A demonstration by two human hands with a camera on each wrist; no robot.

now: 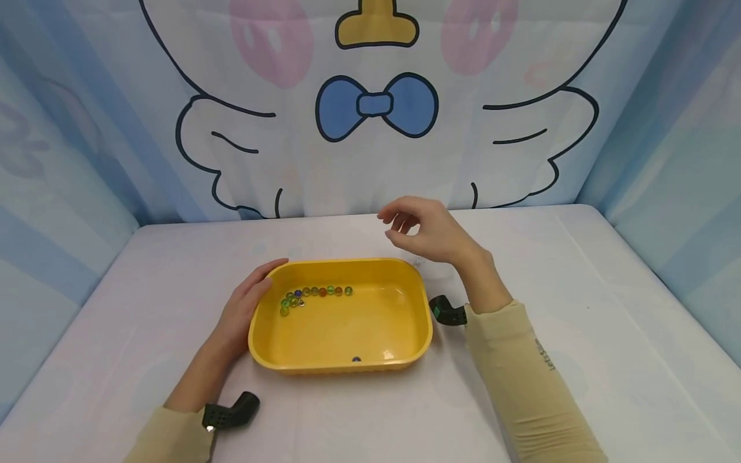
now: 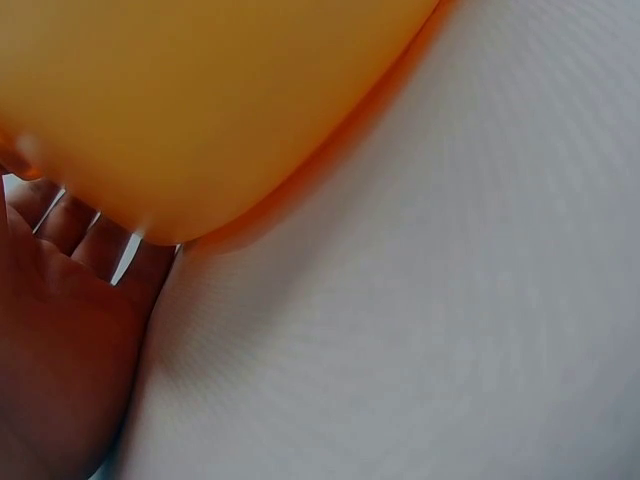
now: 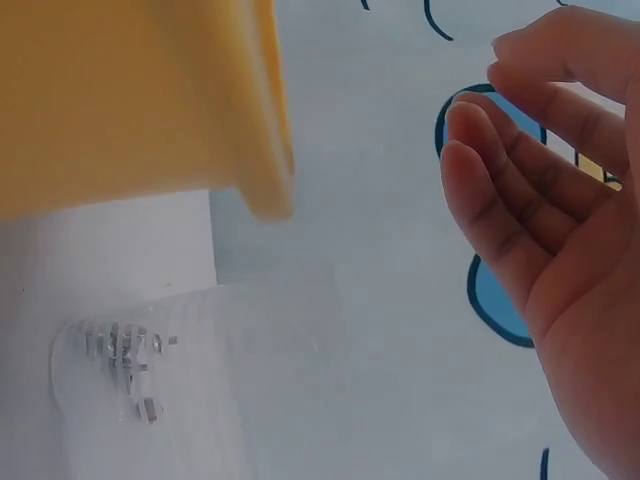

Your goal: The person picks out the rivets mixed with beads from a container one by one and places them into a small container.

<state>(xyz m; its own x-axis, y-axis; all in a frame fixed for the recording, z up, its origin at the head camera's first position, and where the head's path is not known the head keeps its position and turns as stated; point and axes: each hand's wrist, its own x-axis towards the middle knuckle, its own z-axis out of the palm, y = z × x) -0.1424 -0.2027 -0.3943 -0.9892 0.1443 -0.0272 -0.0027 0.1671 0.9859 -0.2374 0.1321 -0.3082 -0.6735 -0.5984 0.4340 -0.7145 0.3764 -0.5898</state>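
Observation:
A yellow tray (image 1: 341, 331) sits on the table. Several glass marbles (image 1: 323, 292) line up in its back left part, and a single blue marble (image 1: 356, 359) lies by the front wall. My left hand (image 1: 238, 314) holds the tray's left end, thumb at the rim; in the left wrist view the fingers (image 2: 75, 225) reach along its outside. Past the back right corner, my right hand (image 1: 428, 228) hovers with loosely bent fingers, nothing visible between thumb and fingertips. Below it, a clear plastic container (image 3: 190, 390) shows in the right wrist view, dark specks in it.
A white cloth covers the table (image 1: 579, 308). Behind it hangs a curtain (image 1: 376, 167) printed with a blue bow, and patterned side panels stand at left and right. Each wrist carries a dark camera (image 1: 448, 311).

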